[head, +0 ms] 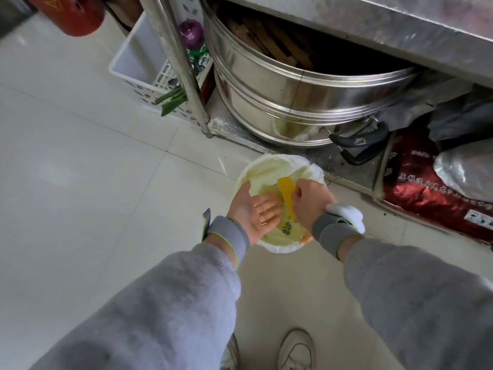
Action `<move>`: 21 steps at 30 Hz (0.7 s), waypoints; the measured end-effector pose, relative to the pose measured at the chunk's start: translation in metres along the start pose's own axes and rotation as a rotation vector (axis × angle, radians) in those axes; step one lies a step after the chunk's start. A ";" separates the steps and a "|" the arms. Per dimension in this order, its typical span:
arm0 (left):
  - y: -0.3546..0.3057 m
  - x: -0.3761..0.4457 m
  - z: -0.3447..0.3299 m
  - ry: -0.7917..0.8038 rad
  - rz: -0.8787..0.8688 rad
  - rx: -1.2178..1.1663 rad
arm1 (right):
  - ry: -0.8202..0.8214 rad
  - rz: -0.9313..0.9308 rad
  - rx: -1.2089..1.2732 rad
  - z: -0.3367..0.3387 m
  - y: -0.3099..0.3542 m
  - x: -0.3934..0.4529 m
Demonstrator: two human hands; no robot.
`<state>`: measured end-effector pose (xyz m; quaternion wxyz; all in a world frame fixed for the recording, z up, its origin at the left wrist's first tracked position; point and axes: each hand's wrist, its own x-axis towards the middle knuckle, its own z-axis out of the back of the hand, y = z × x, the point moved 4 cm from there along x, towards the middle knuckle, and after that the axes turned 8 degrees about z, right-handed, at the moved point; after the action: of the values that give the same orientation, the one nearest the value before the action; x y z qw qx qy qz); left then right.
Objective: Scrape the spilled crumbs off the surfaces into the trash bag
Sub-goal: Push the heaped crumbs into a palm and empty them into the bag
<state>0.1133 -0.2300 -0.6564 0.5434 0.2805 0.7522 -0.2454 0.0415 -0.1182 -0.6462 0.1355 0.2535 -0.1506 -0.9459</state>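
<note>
Trash bag (269,169): pale yellow, lining a small bin on the tiled floor (80,169), its mouth open upward just in front of a steel shelf unit. Scraper (286,196): yellow, held over the bag's mouth. Right hand (310,200): fingers curled round the scraper's handle. Left hand (254,212): flat, palm up, fingers straight, holding nothing, just beside the scraper blade above the bag. Crumbs: too small to tell. Behind: 2 stacked steel steamer rings (293,92); white basket (144,65); red sack (426,188).
</note>
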 end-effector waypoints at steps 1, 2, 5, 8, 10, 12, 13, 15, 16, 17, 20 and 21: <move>-0.002 -0.001 -0.001 0.002 -0.018 -0.014 | -0.056 -0.006 0.017 0.007 0.000 0.002; -0.003 0.003 0.001 -0.024 -0.035 -0.011 | -0.064 0.003 0.129 0.009 0.000 0.003; -0.010 0.007 0.008 -0.075 -0.051 -0.049 | 0.224 0.092 0.723 0.001 0.019 -0.012; -0.010 0.012 0.008 -0.070 -0.032 -0.035 | 0.329 0.125 0.485 -0.016 0.017 -0.020; -0.007 0.007 0.006 -0.092 -0.035 0.016 | 0.138 0.024 0.160 -0.013 0.000 -0.011; -0.004 -0.005 0.002 -0.097 -0.035 0.087 | 0.045 -0.047 0.098 -0.008 -0.007 -0.013; -0.002 -0.012 0.000 -0.121 -0.033 0.159 | 0.031 -0.047 0.087 -0.004 -0.007 -0.016; -0.003 -0.033 -0.007 -0.202 -0.057 0.354 | 0.067 -0.056 0.089 0.006 -0.006 -0.027; -0.005 -0.043 -0.012 -0.226 -0.073 0.431 | 0.079 -0.067 0.110 0.014 -0.003 -0.034; -0.003 -0.047 -0.013 -0.239 -0.075 0.483 | 0.101 -0.076 0.129 0.014 -0.003 -0.038; -0.005 -0.107 -0.041 -0.233 -0.081 0.719 | 0.085 -0.146 0.257 0.066 0.005 -0.073; -0.007 -0.127 -0.052 -0.241 -0.109 0.779 | 0.069 -0.168 0.318 0.090 0.010 -0.088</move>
<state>0.1048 -0.2199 -0.5198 0.4669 0.3942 0.5480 -0.5713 0.0698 -0.0783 -0.5297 0.0195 0.3156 -0.2717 -0.9090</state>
